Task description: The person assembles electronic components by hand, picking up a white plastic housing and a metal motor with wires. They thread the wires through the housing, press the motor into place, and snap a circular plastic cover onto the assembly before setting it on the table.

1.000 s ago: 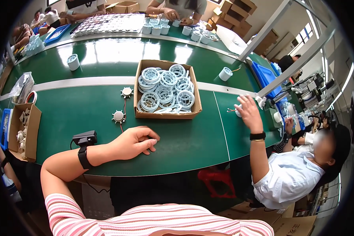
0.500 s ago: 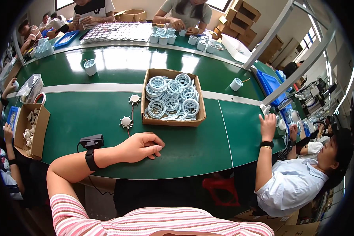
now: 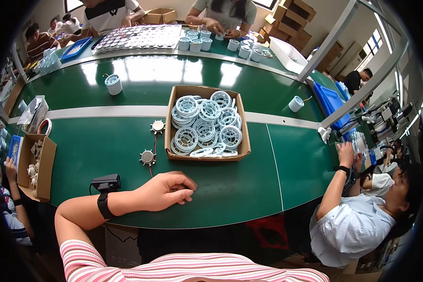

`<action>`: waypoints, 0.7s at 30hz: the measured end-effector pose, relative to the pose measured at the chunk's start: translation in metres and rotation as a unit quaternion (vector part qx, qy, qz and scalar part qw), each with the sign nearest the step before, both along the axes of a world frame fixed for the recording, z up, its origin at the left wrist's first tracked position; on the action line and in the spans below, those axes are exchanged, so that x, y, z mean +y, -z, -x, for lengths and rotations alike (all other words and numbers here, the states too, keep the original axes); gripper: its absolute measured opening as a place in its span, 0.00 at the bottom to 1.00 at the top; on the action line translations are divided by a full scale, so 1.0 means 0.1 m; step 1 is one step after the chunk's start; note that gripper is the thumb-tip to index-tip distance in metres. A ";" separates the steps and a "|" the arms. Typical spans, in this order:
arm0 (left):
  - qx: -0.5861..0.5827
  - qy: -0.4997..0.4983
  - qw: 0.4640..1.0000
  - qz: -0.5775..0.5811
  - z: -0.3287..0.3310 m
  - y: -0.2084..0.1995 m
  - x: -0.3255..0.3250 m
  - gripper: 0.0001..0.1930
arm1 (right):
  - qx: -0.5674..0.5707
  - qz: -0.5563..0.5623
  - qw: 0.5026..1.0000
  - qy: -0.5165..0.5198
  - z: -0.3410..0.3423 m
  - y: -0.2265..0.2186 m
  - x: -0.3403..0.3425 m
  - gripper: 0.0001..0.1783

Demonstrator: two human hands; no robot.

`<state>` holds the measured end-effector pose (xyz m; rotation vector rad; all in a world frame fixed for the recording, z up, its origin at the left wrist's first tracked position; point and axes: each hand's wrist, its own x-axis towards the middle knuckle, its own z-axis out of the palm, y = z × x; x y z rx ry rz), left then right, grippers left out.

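My left hand point(image 3: 167, 191) rests on the green table, fingers curled together and the thumb alongside, with nothing visible in it. A black band circles that wrist. My right hand is out of sight. Just beyond the left hand lie two small round discs with spoked rims, one grey point(image 3: 147, 157) and one white point(image 3: 157, 126), with a red wire by them. Further on stands an open cardboard box point(image 3: 247, 152) full of pale blue plastic rings point(image 3: 204, 129). Beside my forearm sits a black device point(image 3: 105, 182) with a cable.
A metal strip point(image 3: 145, 111) divides my table from a green belt carrying two white cups point(image 3: 113, 84) point(image 3: 296, 104). At left is a cardboard box point(image 3: 44, 164) of small white parts. A co-worker point(image 3: 355, 225) sits at right; others work across the belt.
My left hand stays in nearly the same pose on the table. Both white cups have shifted rightward along the belt. The right-hand co-worker's arm has moved farther right. The view has shifted slightly.
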<state>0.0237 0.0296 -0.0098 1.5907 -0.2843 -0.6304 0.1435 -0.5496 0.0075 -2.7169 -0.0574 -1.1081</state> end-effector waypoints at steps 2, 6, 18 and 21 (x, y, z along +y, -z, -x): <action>-0.037 0.013 0.999 -0.015 0.03 0.02 0.02 0.10 | 0.110 -0.007 0.991 -0.078 0.31 -0.01 0.37 0.20; -0.140 0.041 0.988 -0.042 0.10 0.00 0.03 0.09 | 0.503 -0.067 0.832 -0.226 1.07 0.14 1.00 0.20; -0.494 -0.232 0.729 -0.413 -0.75 -0.77 0.62 0.06 | 0.858 0.009 0.419 -0.298 2.37 1.65 1.22 0.20; -0.567 -0.323 0.593 -0.473 -1.49 -0.43 1.11 0.13 | 0.864 0.041 0.417 -0.278 2.02 1.05 1.67 0.20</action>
